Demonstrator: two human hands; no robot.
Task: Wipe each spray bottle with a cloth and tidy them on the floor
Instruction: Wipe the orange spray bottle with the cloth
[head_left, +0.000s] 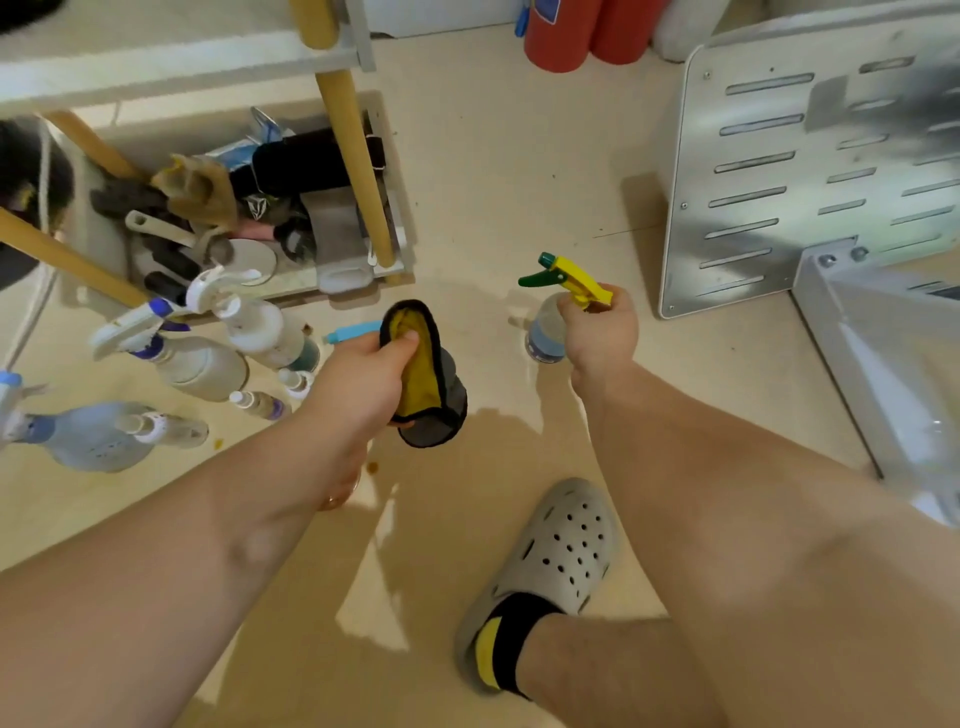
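My right hand (602, 332) grips the neck of a clear spray bottle (544, 332) with a yellow and green trigger head, its base on or just above the floor. My left hand (363, 384) holds a yellow and grey cloth with black edging (428, 374) folded over my fingers. A light-blue spray nozzle (353, 331) pokes out from behind the cloth; its bottle is hidden. Several other spray bottles stand at the left: a white one (254, 322), one with a purple collar (192, 364), a bluish one (93, 436).
A low shelf bin (400, 208) full of brushes and rags stands behind the bottles, with wooden poles (358, 171) leaning in it. A slotted metal panel (779, 182) stands at the right. Red cylinders (561, 36) are at the back. My foot in a grey clog (556, 561) rests on the floor.
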